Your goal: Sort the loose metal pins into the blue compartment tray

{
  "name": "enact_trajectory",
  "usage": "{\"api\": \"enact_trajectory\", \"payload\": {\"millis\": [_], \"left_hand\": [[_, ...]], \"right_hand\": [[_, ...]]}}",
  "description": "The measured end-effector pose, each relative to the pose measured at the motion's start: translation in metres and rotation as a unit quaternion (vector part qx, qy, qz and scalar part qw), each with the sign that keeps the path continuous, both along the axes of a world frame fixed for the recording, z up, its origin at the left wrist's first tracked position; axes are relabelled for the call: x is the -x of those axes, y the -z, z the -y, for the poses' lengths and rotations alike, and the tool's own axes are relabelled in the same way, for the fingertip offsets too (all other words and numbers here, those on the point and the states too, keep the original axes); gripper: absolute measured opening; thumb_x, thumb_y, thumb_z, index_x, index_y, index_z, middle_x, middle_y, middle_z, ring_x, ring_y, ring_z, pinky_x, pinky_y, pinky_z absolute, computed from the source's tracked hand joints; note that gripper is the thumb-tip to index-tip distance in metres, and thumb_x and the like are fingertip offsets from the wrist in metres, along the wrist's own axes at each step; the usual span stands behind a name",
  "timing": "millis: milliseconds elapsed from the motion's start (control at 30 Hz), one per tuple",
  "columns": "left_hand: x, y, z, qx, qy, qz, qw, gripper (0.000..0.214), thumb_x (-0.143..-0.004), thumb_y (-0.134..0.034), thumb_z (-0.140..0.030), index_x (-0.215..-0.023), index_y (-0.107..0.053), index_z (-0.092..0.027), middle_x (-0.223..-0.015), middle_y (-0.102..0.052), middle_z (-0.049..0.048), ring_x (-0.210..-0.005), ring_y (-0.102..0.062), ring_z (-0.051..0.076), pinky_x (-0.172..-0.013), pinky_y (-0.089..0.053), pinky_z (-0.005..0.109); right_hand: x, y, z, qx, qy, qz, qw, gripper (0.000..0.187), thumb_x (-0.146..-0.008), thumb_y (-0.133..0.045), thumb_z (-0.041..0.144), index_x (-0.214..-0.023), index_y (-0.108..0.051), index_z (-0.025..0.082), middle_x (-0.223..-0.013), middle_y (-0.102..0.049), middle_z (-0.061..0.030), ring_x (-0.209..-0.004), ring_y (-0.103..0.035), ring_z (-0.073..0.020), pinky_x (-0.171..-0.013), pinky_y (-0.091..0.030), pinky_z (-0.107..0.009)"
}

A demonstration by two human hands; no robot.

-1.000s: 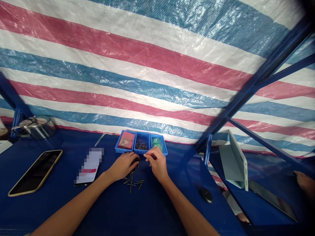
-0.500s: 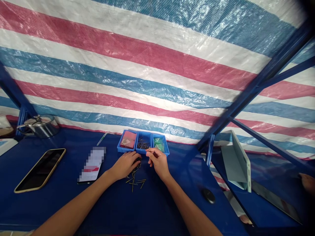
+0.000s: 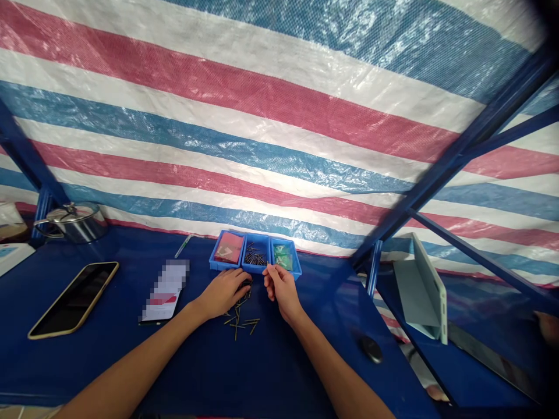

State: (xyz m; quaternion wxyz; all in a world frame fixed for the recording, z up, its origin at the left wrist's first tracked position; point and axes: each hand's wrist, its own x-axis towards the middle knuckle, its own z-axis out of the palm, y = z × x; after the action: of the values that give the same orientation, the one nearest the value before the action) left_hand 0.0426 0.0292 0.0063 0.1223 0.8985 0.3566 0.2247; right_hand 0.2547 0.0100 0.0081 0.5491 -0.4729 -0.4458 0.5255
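A loose heap of thin, screw-like metal pieces point(image 3: 237, 320), dark and brassy, lies on the blue table. Over its far end rests my left hand point(image 3: 223, 293), fingers curled down around dark pieces whose shape is mostly hidden. To its right, my right hand point(image 3: 282, 290) is closed in a pinch just in front of the blue divided tray point(image 3: 257, 269). A tiny tip of a thin metal piece shows at its fingertips. Similar pieces point(image 3: 254, 257) fill the tray's middle compartment. A pink packet point(image 3: 229, 247) lies in the left one, green packets point(image 3: 283, 256) in the right.
Two phones point(image 3: 74, 299) point(image 3: 165, 291) and a pen point(image 3: 182, 247) lie to the left, with a metal pot point(image 3: 78, 222) behind. A round black object point(image 3: 371, 348) sits on the right. Beyond the table's right edge stands a tablet in a case point(image 3: 421, 291). A striped tarp point(image 3: 244, 145) hangs behind.
My right hand has turned slightly, and the brassy piece at its fingertips is now mostly hidden. My left hand stays over the heap. The view has shifted a little.
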Motion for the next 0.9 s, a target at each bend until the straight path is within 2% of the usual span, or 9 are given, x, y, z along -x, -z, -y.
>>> {"api": "enact_trajectory", "payload": {"millis": [200, 300, 367, 433, 500, 567, 733, 900], "left_hand": [[0.000, 0.006, -0.003, -0.009, 0.002, 0.003, 1.000, 0.025, -0.110, -0.046, -0.038, -0.120, -0.064, -0.024, -0.107, -0.067, 0.0056, -0.098, -0.065, 0.024, -0.088, -0.048, 0.036], [0.000, 0.005, -0.003, -0.006, 0.004, 0.001, 1.000, 0.025, -0.110, -0.046, -0.038, -0.121, -0.064, -0.024, -0.108, -0.067, 0.0054, -0.099, -0.065, 0.024, -0.088, -0.048, 0.036], [0.001, 0.005, -0.003, -0.005, 0.003, -0.002, 1.000, 0.023, -0.109, -0.047, -0.037, -0.121, -0.063, -0.024, -0.108, -0.067, 0.0052, -0.099, -0.064, 0.025, -0.088, -0.048, 0.036], [0.001, 0.005, -0.003, -0.007, 0.000, -0.003, 1.000, 0.022, -0.109, -0.047, -0.036, -0.119, -0.063, -0.024, -0.108, -0.067, 0.0052, -0.099, -0.064, 0.025, -0.089, -0.047, 0.037], [0.000, 0.006, -0.003, -0.008, -0.001, -0.003, 1.000, 0.021, -0.109, -0.047, -0.035, -0.116, -0.063, -0.024, -0.107, -0.067, 0.0054, -0.099, -0.064, 0.025, -0.089, -0.048, 0.037], [0.000, 0.007, -0.003, -0.011, -0.004, -0.005, 1.000, 0.021, -0.108, -0.046, -0.033, -0.113, -0.064, -0.023, -0.106, -0.067, 0.0059, -0.097, -0.063, 0.025, -0.089, -0.048, 0.037], [-0.002, 0.005, -0.002, -0.011, -0.006, -0.002, 1.000, 0.020, -0.107, -0.046, -0.031, -0.111, -0.063, -0.022, -0.106, -0.067, 0.0069, -0.097, -0.064, 0.025, -0.089, -0.049, 0.036], [-0.002, 0.002, 0.000, -0.004, -0.007, 0.010, 1.000, 0.020, -0.106, -0.047, -0.024, -0.116, -0.063, -0.022, -0.109, -0.069, 0.0068, -0.099, -0.065, 0.025, -0.090, -0.049, 0.037]], "right_hand": [[-0.002, -0.008, 0.002, -0.053, -0.009, 0.030, 0.998, 0.046, -0.097, -0.058, 0.063, -0.115, -0.066, 0.022, -0.080, -0.066, 0.0009, -0.042, -0.051, -0.0081, -0.036, -0.031, -0.019], [-0.005, -0.009, 0.002, -0.093, 0.009, 0.109, 0.990, 0.038, -0.099, -0.057, 0.058, -0.109, -0.067, 0.022, -0.076, -0.063, 0.0021, -0.044, -0.049, -0.0098, -0.040, -0.034, -0.022], [-0.008, -0.006, 0.002, -0.139, 0.010, 0.207, 0.968, 0.030, -0.099, -0.060, 0.051, -0.100, -0.068, 0.023, -0.071, -0.061, 0.0026, -0.051, -0.051, -0.0127, -0.049, -0.040, -0.025], [-0.010, -0.003, 0.003, -0.189, -0.019, 0.316, 0.930, 0.020, -0.099, -0.064, 0.043, -0.093, -0.069, 0.024, -0.071, -0.062, 0.0021, -0.060, -0.055, -0.0156, -0.059, -0.043, -0.027], [-0.010, 0.000, 0.005, -0.225, -0.066, 0.398, 0.887, 0.011, -0.097, -0.067, 0.034, -0.091, -0.069, 0.025, -0.075, -0.064, 0.0019, -0.066, -0.057, -0.0163, -0.065, -0.043, -0.027], [-0.008, 0.002, 0.006, -0.239, -0.102, 0.444, 0.858, 0.001, -0.095, -0.068, 0.026, -0.095, -0.068, 0.025, -0.081, -0.064, 0.0022, -0.068, -0.057, -0.0154, -0.066, -0.042, -0.026], [-0.008, 0.002, 0.007, -0.249, -0.137, 0.483, 0.829, 0.015, -0.094, -0.065, 0.014, -0.103, -0.065, 0.025, -0.088, -0.060, 0.0023, -0.072, -0.056, -0.0146, -0.069, -0.041, -0.025], [-0.012, 0.001, 0.006, -0.245, -0.154, 0.489, 0.823, 0.007, -0.098, -0.065, 0.018, -0.100, -0.064, 0.025, -0.088, -0.059, 0.0022, -0.074, -0.057, -0.0157, -0.069, -0.042, -0.026]]}}
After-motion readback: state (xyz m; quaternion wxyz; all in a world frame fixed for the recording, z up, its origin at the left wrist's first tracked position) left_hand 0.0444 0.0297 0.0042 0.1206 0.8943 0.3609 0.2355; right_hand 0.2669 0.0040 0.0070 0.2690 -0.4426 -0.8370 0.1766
